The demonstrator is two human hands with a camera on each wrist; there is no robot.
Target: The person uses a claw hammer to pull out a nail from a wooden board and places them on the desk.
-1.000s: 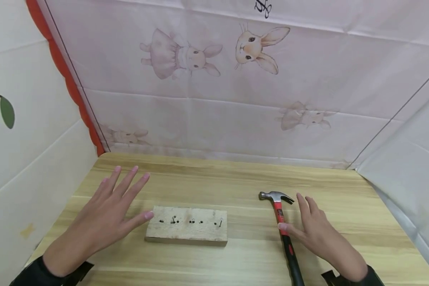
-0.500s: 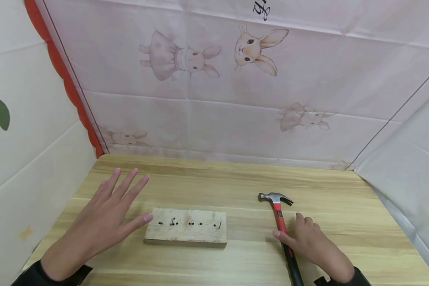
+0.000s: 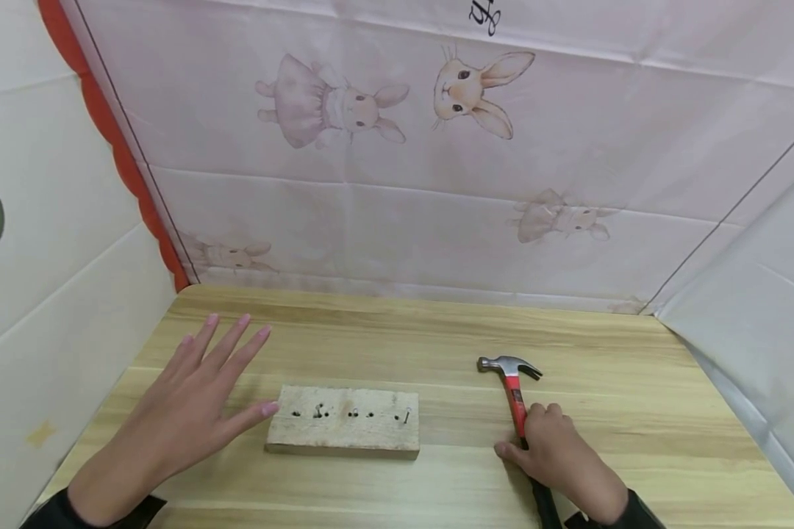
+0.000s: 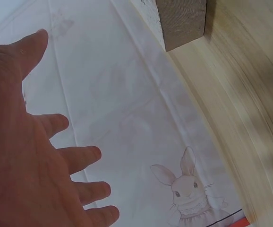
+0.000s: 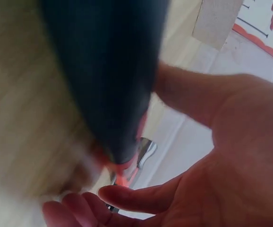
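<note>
A claw hammer [image 3: 515,400] with a steel head and red-and-black handle lies on the table, its head toward the back. My right hand [image 3: 559,452] is over its handle, thumb spread out on the left and fingers bent down on the right. In the right wrist view the dark handle [image 5: 110,75] runs between thumb and fingers, with a gap to the palm. A pale wooden block [image 3: 344,433] with several holes lies left of the hammer; a thin nail [image 3: 406,416] stands near its right end. My left hand [image 3: 179,411] is spread beside the block's left end, thumb near its corner.
The wood-grain table [image 3: 370,338] meets a pink cloth wall [image 3: 397,228] printed with rabbits at the back. White cloth walls stand at the left [image 3: 59,220] and right [image 3: 761,308].
My right hand has come left and nearer over the hammer's handle, its fingers bending from straight to curved. The left hand has stayed nearly still, and the hammer and block lie where they were.
</note>
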